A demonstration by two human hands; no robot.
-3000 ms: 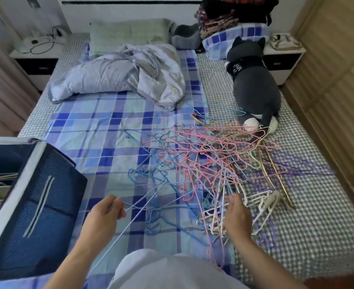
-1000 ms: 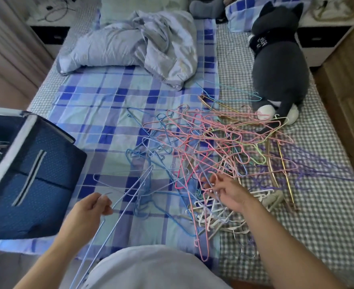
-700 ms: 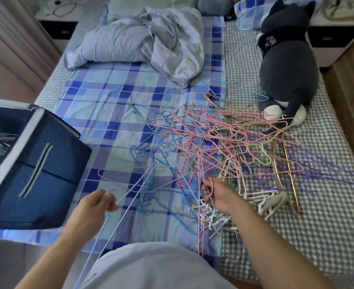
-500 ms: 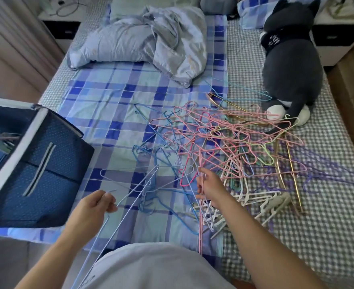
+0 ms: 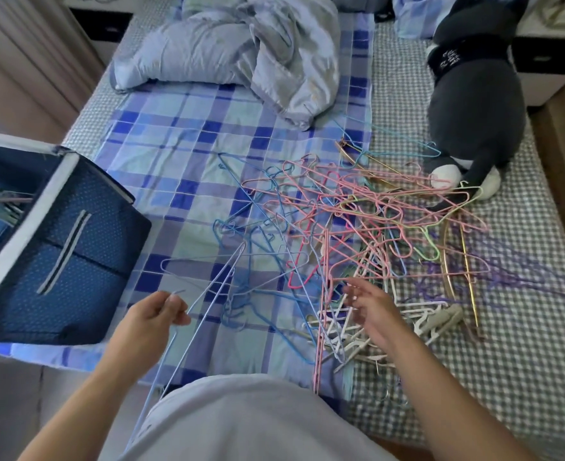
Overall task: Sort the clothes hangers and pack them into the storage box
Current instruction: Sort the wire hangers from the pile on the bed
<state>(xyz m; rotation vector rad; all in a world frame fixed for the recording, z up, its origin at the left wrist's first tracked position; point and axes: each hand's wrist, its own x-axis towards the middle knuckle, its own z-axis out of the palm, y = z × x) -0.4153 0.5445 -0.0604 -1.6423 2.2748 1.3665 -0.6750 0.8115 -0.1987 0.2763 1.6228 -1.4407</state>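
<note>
A tangled pile of wire hangers point(image 5: 357, 207), pink, blue, purple, gold and white, lies on the checked bed sheet. My left hand point(image 5: 154, 316) pinches a few pale blue wire hangers point(image 5: 208, 294) by their hooks; they slant from the pile down past my lap. My right hand point(image 5: 369, 304) hovers with fingers spread and blurred over the pile's near edge, just right of an upright pink hanger point(image 5: 324, 294) and above the white plastic hangers point(image 5: 420, 319). It holds nothing. The dark blue storage box point(image 5: 68, 261) stands open at the left, with some hangers inside point(image 5: 3, 204).
A grey plush cat point(image 5: 474, 91) sits at the pile's far right. A crumpled pale duvet point(image 5: 241, 51) lies at the head of the bed. A white nightstand point(image 5: 547, 61) stands at the far right, and wooden panels line the left side.
My right hand gripped a pink hanger in the pile and pulled it toward me; now it has let go and opened beside it. My left hand keeps its hold on the blue hangers.
</note>
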